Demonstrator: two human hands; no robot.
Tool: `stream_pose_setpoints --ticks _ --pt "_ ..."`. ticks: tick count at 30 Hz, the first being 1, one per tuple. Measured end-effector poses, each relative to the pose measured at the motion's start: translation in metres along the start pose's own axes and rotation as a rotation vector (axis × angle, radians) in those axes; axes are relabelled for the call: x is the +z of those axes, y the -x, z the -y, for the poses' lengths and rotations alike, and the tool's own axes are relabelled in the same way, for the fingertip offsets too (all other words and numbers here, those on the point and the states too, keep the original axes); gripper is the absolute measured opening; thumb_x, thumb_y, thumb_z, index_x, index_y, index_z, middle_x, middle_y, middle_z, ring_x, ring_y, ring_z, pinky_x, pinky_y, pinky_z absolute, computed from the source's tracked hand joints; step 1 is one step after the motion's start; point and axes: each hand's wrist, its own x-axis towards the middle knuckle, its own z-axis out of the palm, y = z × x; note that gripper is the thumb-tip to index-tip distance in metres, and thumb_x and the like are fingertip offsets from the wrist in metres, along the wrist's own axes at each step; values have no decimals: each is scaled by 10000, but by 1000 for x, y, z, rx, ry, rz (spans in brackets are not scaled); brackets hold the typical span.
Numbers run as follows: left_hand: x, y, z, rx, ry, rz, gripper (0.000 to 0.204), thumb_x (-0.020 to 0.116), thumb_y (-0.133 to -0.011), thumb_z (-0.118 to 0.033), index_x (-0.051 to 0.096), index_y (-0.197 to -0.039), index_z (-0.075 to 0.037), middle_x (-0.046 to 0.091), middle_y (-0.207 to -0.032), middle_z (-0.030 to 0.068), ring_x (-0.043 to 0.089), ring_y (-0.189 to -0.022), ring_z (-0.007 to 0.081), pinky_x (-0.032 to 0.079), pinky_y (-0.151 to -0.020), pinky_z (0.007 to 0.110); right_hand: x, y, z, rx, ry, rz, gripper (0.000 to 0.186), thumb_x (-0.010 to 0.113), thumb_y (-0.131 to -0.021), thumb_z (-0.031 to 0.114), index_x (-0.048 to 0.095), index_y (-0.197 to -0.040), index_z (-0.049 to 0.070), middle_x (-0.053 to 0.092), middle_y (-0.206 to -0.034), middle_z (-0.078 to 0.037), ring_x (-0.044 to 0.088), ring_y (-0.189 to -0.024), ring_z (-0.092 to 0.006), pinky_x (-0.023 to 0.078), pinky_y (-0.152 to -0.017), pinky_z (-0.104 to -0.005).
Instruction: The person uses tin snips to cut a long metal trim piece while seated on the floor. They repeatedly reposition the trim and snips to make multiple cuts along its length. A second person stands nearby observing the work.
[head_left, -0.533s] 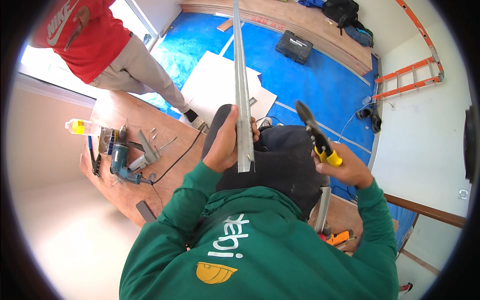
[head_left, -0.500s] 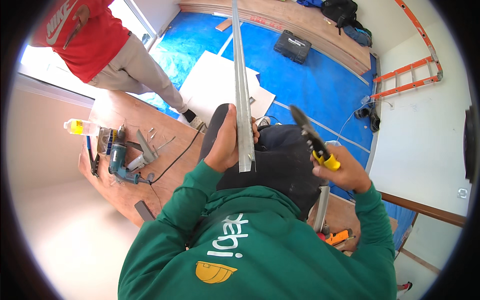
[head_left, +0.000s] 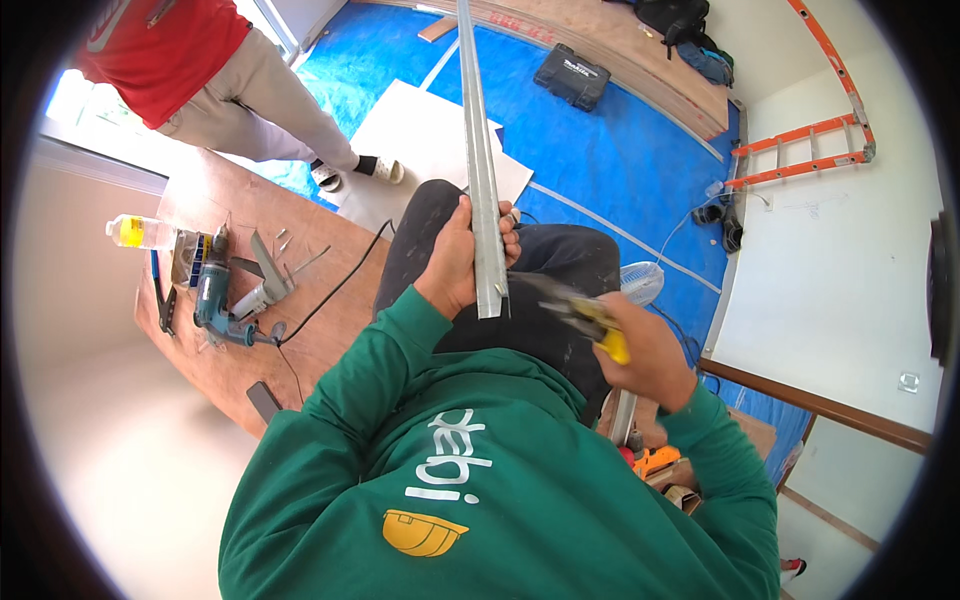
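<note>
My left hand (head_left: 460, 255) is closed around a long galvanized metal channel (head_left: 483, 180), its fingers showing on the far side. The channel runs from near my lap up past the top of the view, its cut end towards me above my thighs. In my right hand (head_left: 645, 350) I hold tin snips (head_left: 603, 325) with yellow grips, by their handles. The dark blades, smeared by motion, point left at the channel's near end. Whether they touch it I cannot tell.
On the plywood (head_left: 335, 285) at my left lie a corded drill (head_left: 212, 290), a bottle (head_left: 138, 232) and a phone-like dark object (head_left: 263, 400). Another person in red (head_left: 160, 60) stands front left. Ahead are a tool case (head_left: 572, 78) and stacked boards (head_left: 640, 75); an orange ladder (head_left: 800, 160) leans right.
My right hand has brought the snips left and lower, and the blades have swung from pointing up to pointing at the channel's end. The other person's feet have shifted.
</note>
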Motion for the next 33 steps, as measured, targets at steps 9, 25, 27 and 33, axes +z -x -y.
stream_pose_setpoints --ticks 9,25,27,33 --pt "3 0 -4 26 -20 0 638 292 -1207 -579 572 -1270 -10 553 -893 45 538 -825 195 536 -791 347 -20 3 32 -13 -68 -195 438 793 -854 119 539 -1201 39 696 -1051 -246 706 -947 -484 558 -770 -562" --pt "-46 -21 -31 -131 136 274 449 557 -1151 -444 562 -1223 -1 462 -960 47 472 -865 182 478 -812 346 45 37 -33 205 221 -123 504 730 -848 163 573 -1295 -9 677 -1105 -203 688 -1025 -427 536 -884 -561" --pt "-28 -21 -45 -82 146 246 432 566 -1158 -369 543 -1293 41 443 -950 52 463 -882 190 480 -814 356 46 50 -20 317 152 -176 531 765 -873 227 567 -1304 -11 671 -1128 -224 688 -1075 -415 528 -907 -584" --pt "-24 -30 -10 -153 -411 123 614 468 -1187 -526 533 -1573 -54 618 -1124 70 593 -984 204 546 -928 370 150 154 -9 862 -350 -752 763 847 -892 417 529 -1400 -56 647 -1324 -307 658 -1213 -486 530 -1033 -544"
